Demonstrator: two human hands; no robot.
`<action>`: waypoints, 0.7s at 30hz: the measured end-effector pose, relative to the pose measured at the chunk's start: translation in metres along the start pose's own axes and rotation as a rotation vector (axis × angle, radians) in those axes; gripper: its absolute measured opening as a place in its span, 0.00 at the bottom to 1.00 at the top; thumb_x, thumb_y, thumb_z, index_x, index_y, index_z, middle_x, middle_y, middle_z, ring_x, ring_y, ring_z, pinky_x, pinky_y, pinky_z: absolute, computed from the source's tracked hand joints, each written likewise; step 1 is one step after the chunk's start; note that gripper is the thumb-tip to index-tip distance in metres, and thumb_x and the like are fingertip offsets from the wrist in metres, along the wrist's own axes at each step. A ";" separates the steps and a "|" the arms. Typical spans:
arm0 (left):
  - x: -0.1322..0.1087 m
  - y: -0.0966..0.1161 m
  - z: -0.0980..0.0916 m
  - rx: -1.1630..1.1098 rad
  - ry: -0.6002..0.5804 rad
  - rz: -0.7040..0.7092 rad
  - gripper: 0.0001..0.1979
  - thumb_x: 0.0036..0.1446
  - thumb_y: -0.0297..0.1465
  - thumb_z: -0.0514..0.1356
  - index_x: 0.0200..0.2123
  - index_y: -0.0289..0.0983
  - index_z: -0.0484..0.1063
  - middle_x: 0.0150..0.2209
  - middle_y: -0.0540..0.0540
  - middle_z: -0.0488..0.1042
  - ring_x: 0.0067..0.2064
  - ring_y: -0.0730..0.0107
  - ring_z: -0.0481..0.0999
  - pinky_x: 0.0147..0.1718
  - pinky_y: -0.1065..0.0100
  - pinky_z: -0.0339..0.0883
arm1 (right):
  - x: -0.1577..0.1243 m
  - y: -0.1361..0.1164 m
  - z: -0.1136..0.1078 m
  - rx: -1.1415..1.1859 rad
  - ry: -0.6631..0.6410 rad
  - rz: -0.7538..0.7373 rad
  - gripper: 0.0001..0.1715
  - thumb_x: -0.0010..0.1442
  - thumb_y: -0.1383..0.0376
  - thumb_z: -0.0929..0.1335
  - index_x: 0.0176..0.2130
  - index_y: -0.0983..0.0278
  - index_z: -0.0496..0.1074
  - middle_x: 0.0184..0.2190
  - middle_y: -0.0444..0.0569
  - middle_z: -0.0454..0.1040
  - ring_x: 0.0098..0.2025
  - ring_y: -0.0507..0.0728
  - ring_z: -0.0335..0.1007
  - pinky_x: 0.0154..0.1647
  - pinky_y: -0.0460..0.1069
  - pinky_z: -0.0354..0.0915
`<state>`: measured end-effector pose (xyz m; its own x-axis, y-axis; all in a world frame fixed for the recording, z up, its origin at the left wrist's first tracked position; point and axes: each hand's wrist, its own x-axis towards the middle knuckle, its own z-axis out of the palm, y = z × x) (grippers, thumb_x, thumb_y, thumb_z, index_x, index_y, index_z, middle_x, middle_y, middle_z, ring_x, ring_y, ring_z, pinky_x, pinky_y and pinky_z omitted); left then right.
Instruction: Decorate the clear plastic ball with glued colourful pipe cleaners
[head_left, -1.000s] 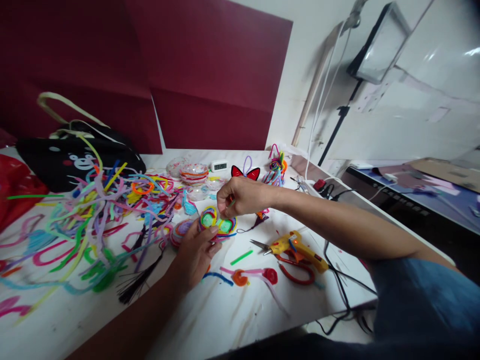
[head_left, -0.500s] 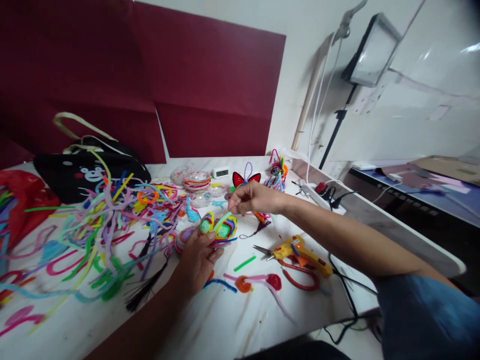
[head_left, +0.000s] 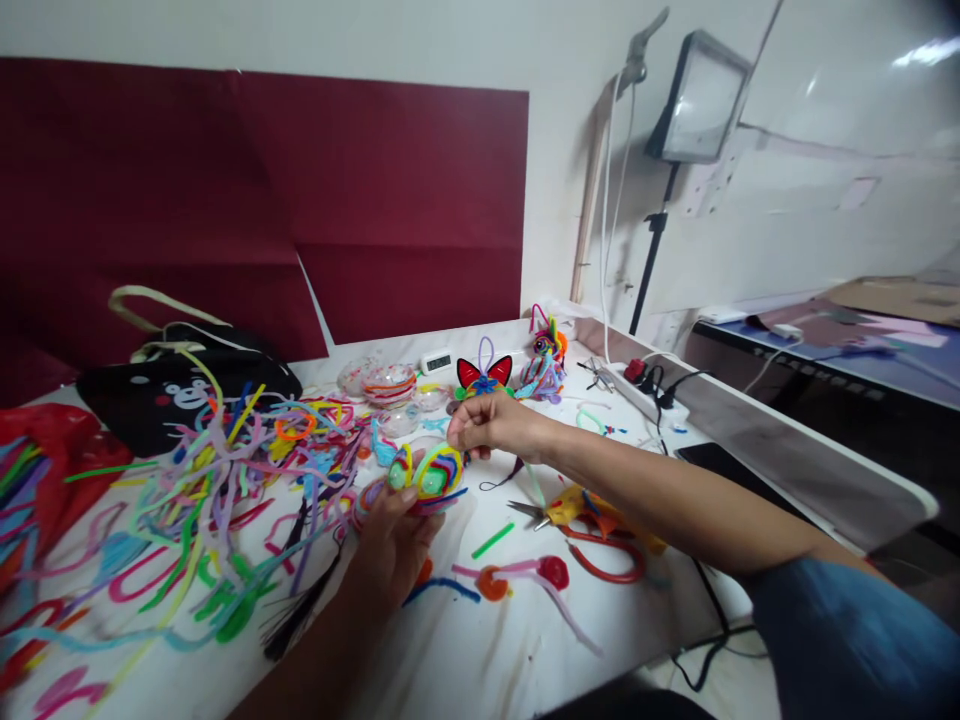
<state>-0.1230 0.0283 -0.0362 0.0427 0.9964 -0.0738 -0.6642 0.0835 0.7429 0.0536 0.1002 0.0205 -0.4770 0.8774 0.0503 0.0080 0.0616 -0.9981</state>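
My left hand (head_left: 394, 545) is closed around a pipe-cleaner craft (head_left: 442, 478), a rounded piece with rainbow rings and pale green centres. My right hand (head_left: 491, 425) pinches beside its upper edge, fingertips at the end of a pale green pipe cleaner (head_left: 426, 458) that arcs over the craft. Part of the craft is hidden by my left fingers. Below the right forearm lie red-handled scissors (head_left: 611, 570) with their blades apart, and a yellow glue gun (head_left: 574, 503) partly covered by the arm. A short green pipe-cleaner piece (head_left: 493, 541) rests near the scissors.
A tangled heap of pipe cleaners (head_left: 225, 460) spreads across the left, by a black bag (head_left: 112, 400). Behind my hands stand clear plastic domes (head_left: 390, 384), a small timer (head_left: 436, 363) and a red-winged craft (head_left: 480, 375). A power strip (head_left: 645, 395) sits at right.
The view has shifted, with the wall paper lower and further left. My right hand stays pinched near the craft, whose right side faces me more fully. The glue gun is more covered by my forearm.
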 end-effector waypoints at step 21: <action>0.007 0.004 -0.042 0.012 -0.072 -0.107 0.32 0.43 0.32 0.70 0.55 0.45 0.74 0.49 0.45 0.81 0.49 0.51 0.79 0.41 0.60 0.79 | -0.040 -0.015 0.016 0.316 -0.007 0.063 0.26 0.32 0.55 0.82 0.26 0.67 0.74 0.20 0.40 0.74 0.20 0.46 0.68 0.20 0.42 0.59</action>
<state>-0.1562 0.0346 -0.0617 0.1671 0.9803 -0.1053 -0.6441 0.1894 0.7411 0.0584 0.0568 0.0332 -0.4902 0.8715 -0.0107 -0.2353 -0.1441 -0.9612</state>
